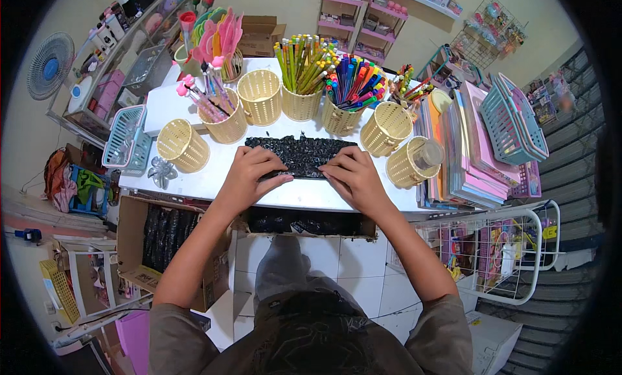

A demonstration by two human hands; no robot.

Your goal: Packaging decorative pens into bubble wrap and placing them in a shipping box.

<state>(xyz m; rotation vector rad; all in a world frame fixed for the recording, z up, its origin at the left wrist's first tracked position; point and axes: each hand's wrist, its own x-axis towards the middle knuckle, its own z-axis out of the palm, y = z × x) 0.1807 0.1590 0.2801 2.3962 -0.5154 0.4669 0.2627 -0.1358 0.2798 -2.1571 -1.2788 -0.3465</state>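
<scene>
A flat strip of crinkled black plastic wrap (301, 154) lies across the white table, close to its front edge. My left hand (255, 172) pinches the strip's near left corner between thumb and fingers. At the near right corner, the fingertips of my right hand (352, 174) grip the same edge. Whether anything is inside the plastic cannot be seen. Small black scraps lie just behind it. Below the table edge, a cardboard box (374, 233) holds more black plastic-wrapped bundles (303, 223).
Cream woven baskets (182, 145) curve around the strip, some holding pencils (306, 66) and coloured markers (354, 81). A clear jar (428, 154) rests on the right one. A silver bow (162, 172) lies left; stacked books (466, 156) stand right. Another cardboard box (131, 239) sits lower left.
</scene>
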